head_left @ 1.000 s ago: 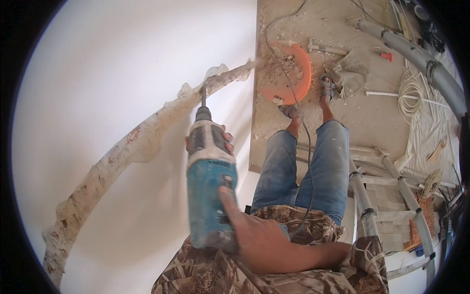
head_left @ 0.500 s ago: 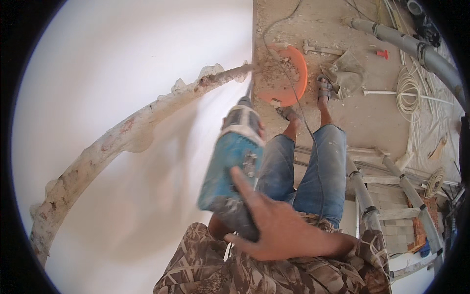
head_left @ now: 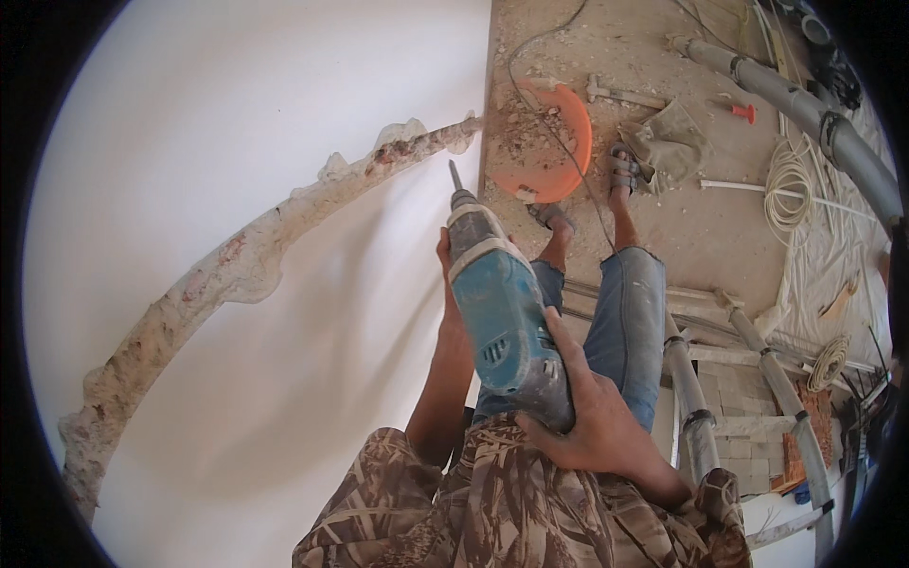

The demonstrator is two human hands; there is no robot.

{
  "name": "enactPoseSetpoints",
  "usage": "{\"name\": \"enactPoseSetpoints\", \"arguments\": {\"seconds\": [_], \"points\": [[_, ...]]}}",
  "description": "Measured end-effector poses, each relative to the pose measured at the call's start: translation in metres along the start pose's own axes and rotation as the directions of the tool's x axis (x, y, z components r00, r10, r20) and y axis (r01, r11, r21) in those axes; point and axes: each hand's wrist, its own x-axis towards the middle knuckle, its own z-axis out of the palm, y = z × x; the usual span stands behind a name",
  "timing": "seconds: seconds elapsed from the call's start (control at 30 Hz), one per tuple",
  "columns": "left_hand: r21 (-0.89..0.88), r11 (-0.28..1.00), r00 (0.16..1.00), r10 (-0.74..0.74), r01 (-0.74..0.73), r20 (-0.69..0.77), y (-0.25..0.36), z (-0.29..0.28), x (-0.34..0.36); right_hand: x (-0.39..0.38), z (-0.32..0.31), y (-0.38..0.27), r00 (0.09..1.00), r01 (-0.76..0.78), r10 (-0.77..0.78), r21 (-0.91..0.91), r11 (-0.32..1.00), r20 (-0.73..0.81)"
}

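Observation:
A teal and grey rotary hammer drill [head_left: 499,317] with a pointed chisel bit [head_left: 455,176] is held in front of my body, tip tilted up and left. My right hand [head_left: 601,417] is closed on its dark rear handle. My left hand [head_left: 445,260] is wrapped round the drill's front part, mostly hidden beneath it. Across the white wall [head_left: 284,95] runs a rough chased channel [head_left: 227,251] with chipped edges. The bit's tip appears just short of the channel's far end, apart from it.
An orange basin [head_left: 584,142] with rubble stands by the wall beside my feet. A hammer [head_left: 625,97], a crumpled cloth [head_left: 672,142] and coiled cable [head_left: 788,194] lie on the dusty floor. A ladder [head_left: 696,417] stands at right; a grey pipe [head_left: 776,90] is beyond. A power cord [head_left: 568,151] crosses the basin.
The drill's body has swung right while its bit has shifted left, changing its tilt. My right hand has moved right with it, and my left forearm has come into view.

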Motion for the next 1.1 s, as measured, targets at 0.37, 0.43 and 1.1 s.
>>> {"name": "enactPoseSetpoints", "arguments": {"seconds": [0.37, 0.43, 1.1], "points": [[0.079, 0.992, 0.991, 0.108, -0.102, -0.079, 0.050, 0.036, -0.034, 0.029, 0.028, -0.012, 0.989, 0.083, -0.081, -0.013, 0.996, 0.125], [0.082, 0.989, 0.988, 0.128, -0.122, -0.081, 0.062, 0.034, -0.035, 0.035, 0.034, -0.014, 0.988, 0.099, -0.091, -0.055, 0.994, 0.128], [-0.031, 0.999, 0.990, 0.048, -0.045, 0.135, 0.033, -0.020, -0.007, 0.029, 0.069, -0.005, 0.997, -0.079, 0.079, -0.066, 0.995, -0.012]]}}
